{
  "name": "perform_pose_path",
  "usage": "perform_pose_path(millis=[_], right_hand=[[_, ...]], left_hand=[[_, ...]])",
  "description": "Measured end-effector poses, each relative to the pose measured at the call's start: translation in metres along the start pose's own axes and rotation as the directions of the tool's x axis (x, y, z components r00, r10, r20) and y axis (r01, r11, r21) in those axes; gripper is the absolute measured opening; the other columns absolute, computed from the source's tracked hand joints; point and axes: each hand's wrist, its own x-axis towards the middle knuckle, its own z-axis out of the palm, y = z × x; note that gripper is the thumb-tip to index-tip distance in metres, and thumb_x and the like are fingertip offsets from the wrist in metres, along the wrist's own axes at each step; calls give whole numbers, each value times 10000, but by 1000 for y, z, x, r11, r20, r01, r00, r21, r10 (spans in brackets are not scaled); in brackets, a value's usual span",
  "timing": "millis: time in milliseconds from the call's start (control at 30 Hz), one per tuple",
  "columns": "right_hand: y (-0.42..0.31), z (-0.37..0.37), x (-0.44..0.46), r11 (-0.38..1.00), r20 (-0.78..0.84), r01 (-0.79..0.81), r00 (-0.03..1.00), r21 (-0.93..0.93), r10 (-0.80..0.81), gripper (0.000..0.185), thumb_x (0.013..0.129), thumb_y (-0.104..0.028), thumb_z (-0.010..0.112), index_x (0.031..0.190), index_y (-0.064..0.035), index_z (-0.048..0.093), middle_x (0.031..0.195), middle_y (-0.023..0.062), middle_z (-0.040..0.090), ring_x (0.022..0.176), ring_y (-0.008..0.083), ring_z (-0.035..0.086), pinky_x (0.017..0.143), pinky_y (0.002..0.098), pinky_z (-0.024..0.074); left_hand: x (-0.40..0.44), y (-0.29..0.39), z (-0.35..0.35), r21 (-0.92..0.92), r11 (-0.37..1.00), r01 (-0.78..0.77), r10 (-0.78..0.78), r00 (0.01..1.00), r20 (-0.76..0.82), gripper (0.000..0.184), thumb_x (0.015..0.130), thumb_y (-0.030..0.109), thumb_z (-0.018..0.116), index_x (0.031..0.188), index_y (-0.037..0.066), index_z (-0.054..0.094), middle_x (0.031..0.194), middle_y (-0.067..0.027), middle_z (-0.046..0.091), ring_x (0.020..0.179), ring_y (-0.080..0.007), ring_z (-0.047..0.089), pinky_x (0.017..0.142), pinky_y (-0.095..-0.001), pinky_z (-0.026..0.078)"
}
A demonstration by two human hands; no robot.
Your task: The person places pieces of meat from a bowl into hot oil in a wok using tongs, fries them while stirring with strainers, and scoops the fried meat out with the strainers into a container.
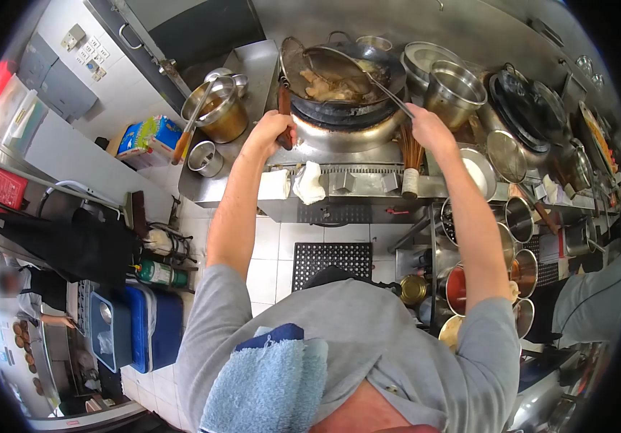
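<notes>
My left hand (274, 131) is closed round the wooden handle (285, 115) of a mesh strainer (293, 55), which sits over the left side of a wok. My right hand (431, 130) grips a long-handled metal utensil (395, 99) that slants down into the wok. Its head, near the dark round mesh, cannot be made out for certain. Pale brown pieces of food (328, 88) lie in the wok (325, 114). The wok rests on a round steel burner ring (343, 138). Below my right hand stands a bamboo brush (410, 169).
On the left are a steel pot of brown liquid (225, 121) with a ladle and a small steel cup (205, 159). To the right stand a steel pot (457, 90), a dark wok (530, 108) and a round sieve (506, 155). White cloths (309, 182) lie on the front edge.
</notes>
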Motion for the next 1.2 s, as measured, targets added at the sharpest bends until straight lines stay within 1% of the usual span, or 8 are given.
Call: perform_pose_path(millis=[133, 367, 500, 700, 867, 1000, 1100, 1200], right_hand=[[-18, -5, 9, 993, -46, -106, 993, 43, 108, 535, 740, 66, 447, 1273, 27, 466, 1076, 293, 583, 1037, 399, 559, 899, 451, 439], [-28, -25, 10, 991, 53, -125, 991, 57, 122, 467, 810, 26, 434, 1275, 19, 470, 1067, 294, 587, 1021, 408, 561, 888, 442, 439], [-15, 11, 38, 995, -46, -62, 997, 83, 66, 444, 819, 24, 454, 1262, 16, 485, 1070, 292, 588, 1024, 412, 557, 887, 442, 436], [-42, -20, 34, 997, 6, -74, 997, -27, 74, 525, 747, 96, 464, 1266, 17, 458, 911, 289, 604, 889, 422, 579, 783, 485, 440], [-34, -17, 32, 989, 16, -48, 999, -140, 51, 551, 733, 109, 466, 1270, -11, 474, 893, 254, 613, 890, 397, 586, 792, 459, 458], [-33, -6, 32, 974, -41, 0, 999, -228, -9, 577, 725, 106, 473, 1282, -41, 479, 927, 224, 609, 911, 383, 587, 805, 445, 465], [-58, -16, 39, 963, 8, -27, 999, -267, 31, 582, 717, 103, 476, 1277, -58, 496, 938, 216, 601, 913, 386, 587, 806, 452, 467], [-52, -26, 45, 988, -41, -18, 999, -154, 12, 518, 729, 95, 479, 1232, -18, 526, 938, 251, 619, 900, 394, 595, 813, 450, 470]], left_hand=[[-4, 0, -6, -45, 998, -38, 38, 999, -2, 113, 787, -35, 506, 863, -24, 423, 679, -110, 507, 524, -177, 514, 459, -331, 449], [15, 15, -24, -11, 998, -57, 56, 998, -37, 86, 795, -25, 502, 852, -30, 438, 696, -111, 514, 531, -184, 518, 465, -332, 450], [44, 21, -34, -59, 995, -77, 76, 997, -15, 82, 803, -29, 500, 857, -27, 439, 704, -108, 512, 534, -179, 515, 465, -330, 448], [81, 45, -75, -142, 981, -131, 128, 991, -30, 95, 814, -40, 492, 876, -8, 428, 720, -97, 503, 555, -167, 520, 480, -317, 461], [149, 31, -103, 229, 958, -173, 211, 966, -151, 182, 774, -13, 438, 951, -50, 424, 648, -98, 483, 492, -191, 500, 394, -343, 425], [216, -11, -128, 535, 844, 39, 91, 973, -214, 194, 730, 7, 421, 828, -110, 541, 645, -201, 562, 425, -236, 485, 400, -379, 383], [233, -36, -137, 564, 813, 143, -14, 974, -227, 173, 722, 15, 423, 742, -90, 559, 675, -226, 586, 431, -243, 498, 412, -392, 379], [185, -21, -131, 451, 892, -4, 133, 958, -253, 181, 738, -6, 453, 912, -46, 483, 643, -121, 508, 463, -192, 485, 409, -328, 370]])
